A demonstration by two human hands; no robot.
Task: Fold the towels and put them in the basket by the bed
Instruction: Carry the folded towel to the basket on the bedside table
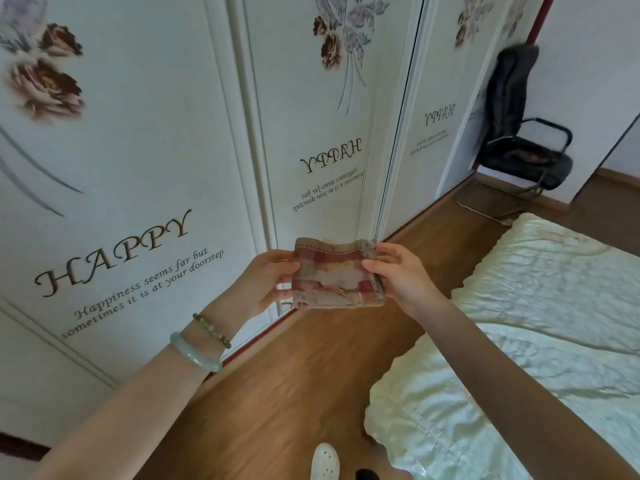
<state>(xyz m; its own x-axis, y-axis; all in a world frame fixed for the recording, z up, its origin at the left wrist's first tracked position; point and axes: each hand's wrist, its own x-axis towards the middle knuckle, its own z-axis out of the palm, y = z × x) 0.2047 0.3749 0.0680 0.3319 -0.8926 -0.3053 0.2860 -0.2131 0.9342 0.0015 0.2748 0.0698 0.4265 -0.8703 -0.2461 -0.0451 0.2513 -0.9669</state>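
The left hand [266,282] and right hand [401,275] pinched opposite edges of a folded plaid towel [337,275], held above the wooden floor [294,375] beside the bed [536,323].

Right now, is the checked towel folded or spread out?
Folded: the towel is a small compact rectangle with layered edges, pinched between the left hand and right hand.

Soft daylight, wide-angle warping, slight blur
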